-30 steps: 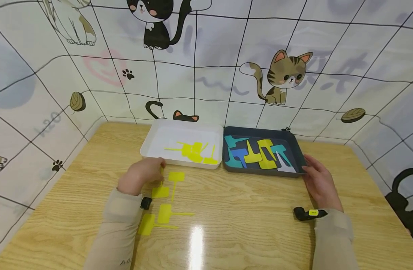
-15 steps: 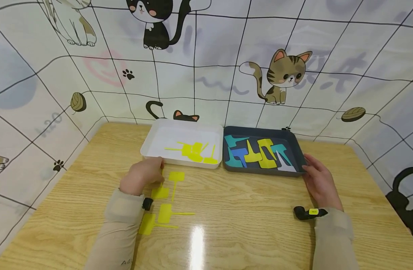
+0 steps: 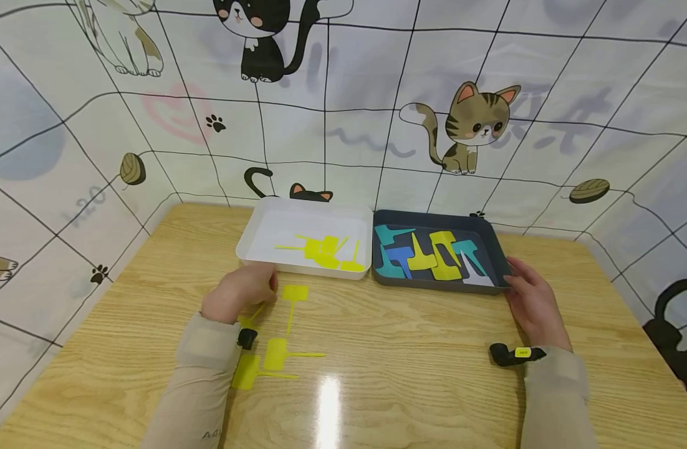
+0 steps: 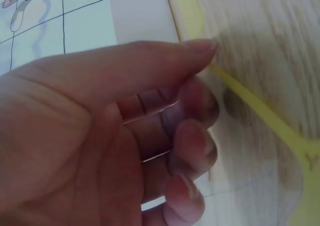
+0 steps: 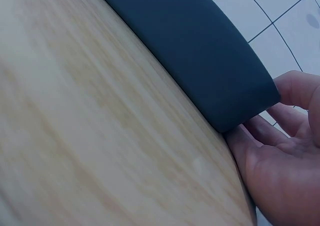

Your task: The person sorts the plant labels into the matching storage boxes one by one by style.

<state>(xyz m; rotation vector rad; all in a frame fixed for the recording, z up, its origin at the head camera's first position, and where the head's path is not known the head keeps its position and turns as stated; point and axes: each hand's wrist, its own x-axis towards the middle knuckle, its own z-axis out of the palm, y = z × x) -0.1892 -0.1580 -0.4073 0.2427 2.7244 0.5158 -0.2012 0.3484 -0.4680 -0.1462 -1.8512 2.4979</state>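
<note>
My left hand (image 3: 242, 292) pinches the thin stem of a yellow T-shaped plant label (image 4: 260, 108) between thumb and forefinger, just in front of the white tray (image 3: 304, 218). In the head view the hand and wrist hide part of that label. Other yellow plant labels lie flat on the table: one label (image 3: 295, 292) right of the hand, and a pair nearer me, an upper label (image 3: 275, 353) and a lower label (image 3: 245, 371). My right hand (image 3: 537, 312) holds the front right corner of the dark grey tray (image 5: 195, 51) between thumb and fingers.
Several yellow labels (image 3: 323, 252) lie overlapping in the white tray's front right part. Teal, blue, yellow and white labels (image 3: 446, 272) lie in the dark tray. Both trays stand side by side on the wooden table (image 3: 405, 368), before a cat-print backdrop (image 3: 355, 137).
The label at my left hand has swung from straight to slanted, its wide end shifting left toward the wrist. The left hand has moved very slightly right. My right hand stays on the dark tray.
</note>
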